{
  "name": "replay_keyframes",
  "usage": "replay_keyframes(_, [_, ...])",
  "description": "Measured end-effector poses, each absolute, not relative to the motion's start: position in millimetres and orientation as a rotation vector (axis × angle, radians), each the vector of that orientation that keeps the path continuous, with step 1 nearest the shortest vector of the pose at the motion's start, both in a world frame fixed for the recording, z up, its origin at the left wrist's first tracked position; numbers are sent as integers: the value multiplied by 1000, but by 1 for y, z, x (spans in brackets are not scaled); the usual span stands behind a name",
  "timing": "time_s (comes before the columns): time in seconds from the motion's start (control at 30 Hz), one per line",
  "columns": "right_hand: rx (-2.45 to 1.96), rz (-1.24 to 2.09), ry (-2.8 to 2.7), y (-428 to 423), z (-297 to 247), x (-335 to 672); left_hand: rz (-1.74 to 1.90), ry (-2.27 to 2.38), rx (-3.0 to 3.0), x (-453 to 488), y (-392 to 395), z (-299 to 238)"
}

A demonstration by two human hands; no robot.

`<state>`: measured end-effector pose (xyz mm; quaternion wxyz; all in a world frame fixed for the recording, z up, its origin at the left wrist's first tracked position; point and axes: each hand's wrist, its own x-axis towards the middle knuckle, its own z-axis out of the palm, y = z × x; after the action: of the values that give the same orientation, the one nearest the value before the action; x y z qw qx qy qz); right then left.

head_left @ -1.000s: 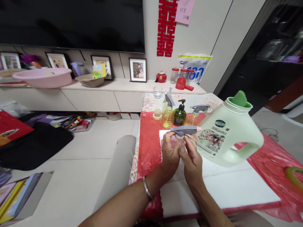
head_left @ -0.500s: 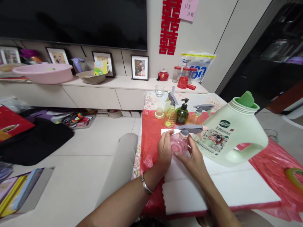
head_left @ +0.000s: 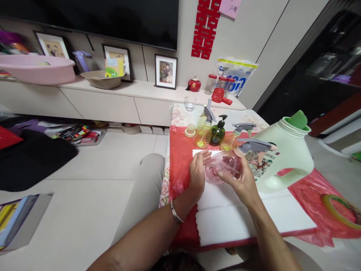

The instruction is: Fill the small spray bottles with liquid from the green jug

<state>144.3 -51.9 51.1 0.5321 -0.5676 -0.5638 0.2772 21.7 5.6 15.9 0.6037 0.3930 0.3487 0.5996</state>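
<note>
A pink see-through spray bottle (head_left: 222,165) with a grey trigger head is tilted over, its head to the right. My right hand (head_left: 242,180) grips it near the neck and side, the thumb lying across the bottle. My left hand (head_left: 199,171) is beside the bottle's base, fingers stretched out; whether the palm presses on it I cannot tell. Behind stand a yellow spray bottle (head_left: 203,135), a dark green pump bottle (head_left: 218,133) and an orange spray bottle (head_left: 229,141). To the right is a big pale green jug (head_left: 284,150) with a green piece in its mouth.
White padded sheets (head_left: 225,222) lie on the red plastic cover (head_left: 180,162) of the table. A pale cap (head_left: 190,130) and a glass cup (head_left: 190,103) stand towards the back. A roll of tape (head_left: 342,210) lies at right. Behind runs a low cabinet (head_left: 109,107).
The pink spray bottle has gone from nearly upright to tilted right, its base towards my left hand. My left fingers have come off its side. The view has shifted slightly.
</note>
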Motion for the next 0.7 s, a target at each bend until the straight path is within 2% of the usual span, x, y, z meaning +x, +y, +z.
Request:
replay_keyframes(0.3, [-1315,633,-1351,-84,109,148,1312,885,1006,18,1,19])
replay_keyframes(0.6, [-1451,426,-1281,-152,158,183,1236,893,989,25,5,3])
replay_keyframes(0.7, [-1513,255,-1189,-174,180,212,1214,896,1034,26,6,2])
